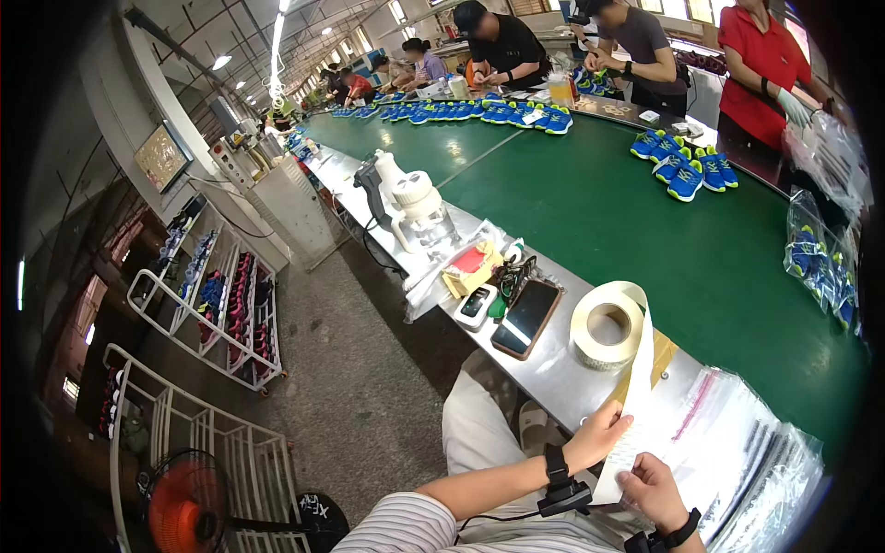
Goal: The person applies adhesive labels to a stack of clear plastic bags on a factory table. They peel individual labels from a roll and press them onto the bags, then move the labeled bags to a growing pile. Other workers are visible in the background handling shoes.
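Observation:
A roll of white labels (583, 337) lies on the metal ledge, and its strip (638, 392) runs down toward me. My left hand (597, 437) is closed on the left edge of this label strip, thumb and fingers pinching it. Lower down, my right hand (656, 488) pinches the same strip near its loose end. The end hangs between the two hands, over my lap. To the right of my hands lies a stack of clear plastic bags (737, 447). A phone (527, 318) rests left of the roll.
Beyond the ledge stretches a green conveyor belt (553, 217) with blue shoes (684, 175) on its far side. A white gadget (475, 306), yellow box (470, 269) and tape dispenser (419, 203) share the ledge. Shoe racks (198, 323) and a fan (189, 502) stand left. Several people work opposite.

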`<state>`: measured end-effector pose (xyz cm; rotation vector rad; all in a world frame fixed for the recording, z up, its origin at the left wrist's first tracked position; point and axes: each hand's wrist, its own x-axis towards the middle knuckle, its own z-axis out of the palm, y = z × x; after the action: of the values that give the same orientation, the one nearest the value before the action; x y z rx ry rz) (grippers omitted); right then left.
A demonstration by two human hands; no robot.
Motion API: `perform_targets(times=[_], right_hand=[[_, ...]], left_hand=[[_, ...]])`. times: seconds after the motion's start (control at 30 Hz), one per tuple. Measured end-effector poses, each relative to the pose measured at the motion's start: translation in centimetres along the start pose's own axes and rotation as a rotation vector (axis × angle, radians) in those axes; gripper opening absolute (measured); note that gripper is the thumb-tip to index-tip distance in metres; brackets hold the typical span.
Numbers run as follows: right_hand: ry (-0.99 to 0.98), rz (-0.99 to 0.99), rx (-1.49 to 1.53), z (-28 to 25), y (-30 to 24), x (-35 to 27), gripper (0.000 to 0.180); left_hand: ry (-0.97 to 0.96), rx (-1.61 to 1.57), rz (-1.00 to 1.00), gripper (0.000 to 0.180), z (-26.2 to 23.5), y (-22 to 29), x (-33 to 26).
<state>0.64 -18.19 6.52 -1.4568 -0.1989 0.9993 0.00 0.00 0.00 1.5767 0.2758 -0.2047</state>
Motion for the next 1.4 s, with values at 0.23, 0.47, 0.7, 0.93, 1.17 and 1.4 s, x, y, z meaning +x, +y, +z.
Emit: perform_targets(times=[0.23, 0.47, 0.7, 0.93, 1.17, 1.4], right_hand=[[0.257, -0.239, -0.217, -1.5, 1.3, 1.0, 0.011], [0.493, -0.615, -0.734, -0.5, 0.1, 1.6, 0.015], [0.335, -0.609, -0.532, -0.8, 0.0, 1.9, 0.012], [0.363, -0.388, -0.617, -2.1, 0.8, -0.9, 0.014], [1.029, -0.163, -1.169, -5.1, 3.2, -2.7, 0.026], [1.075, -0.197, -1.097, -8.1, 8.2, -1.7, 0.023]], left_hand=[[0.321, 0.805, 0.882, 0.027, 1.3, 5.4, -5.0], [0.047, 0.279, 0.492, 0.017, 1.2, 5.1, -4.5], [-0.153, -0.127, 0.206, 0.010, -0.5, 4.4, -2.7], [0.112, -0.056, 0.497, 0.007, -1.4, 5.0, -2.2], [-0.442, 0.849, 0.789, 0.067, 3.7, 1.7, -2.8], [-0.601, 0.937, 0.658, 0.074, 3.5, -0.2, -1.7]])
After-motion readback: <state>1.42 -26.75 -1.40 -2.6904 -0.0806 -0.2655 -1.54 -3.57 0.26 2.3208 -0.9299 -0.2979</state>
